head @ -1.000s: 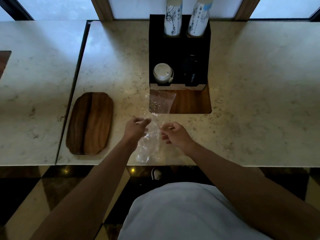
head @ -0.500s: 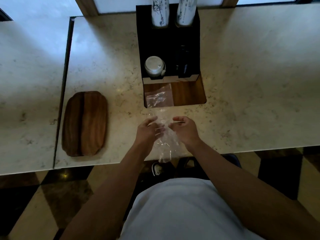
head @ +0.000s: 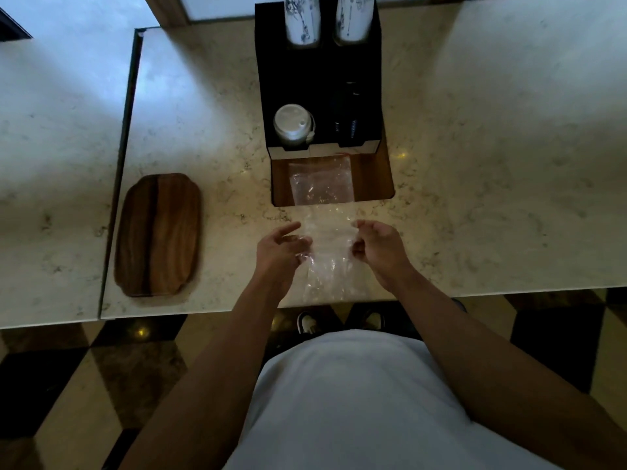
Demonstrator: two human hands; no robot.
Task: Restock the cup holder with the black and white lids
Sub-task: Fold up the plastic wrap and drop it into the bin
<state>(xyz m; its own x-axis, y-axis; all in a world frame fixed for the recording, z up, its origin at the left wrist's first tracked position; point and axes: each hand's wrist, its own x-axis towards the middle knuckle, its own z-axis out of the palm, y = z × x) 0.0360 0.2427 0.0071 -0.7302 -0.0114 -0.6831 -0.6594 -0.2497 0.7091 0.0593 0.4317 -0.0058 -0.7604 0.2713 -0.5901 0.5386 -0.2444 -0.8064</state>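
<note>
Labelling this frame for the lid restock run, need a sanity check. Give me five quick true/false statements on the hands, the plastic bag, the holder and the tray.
1. Both hands grip the clear plastic bag. True: the left hand holds its left edge, the right hand its right edge.
2. The white lids sit in the front left slot of the cup holder. True.
3. The wooden tray lies to the right of the holder. False: it lies to the left, apart from it.
4. The back slots of the holder are empty. False: two stacks of paper cups stand in them.
5. The black lids lie loose on the counter. False: they sit in the front right slot.
</note>
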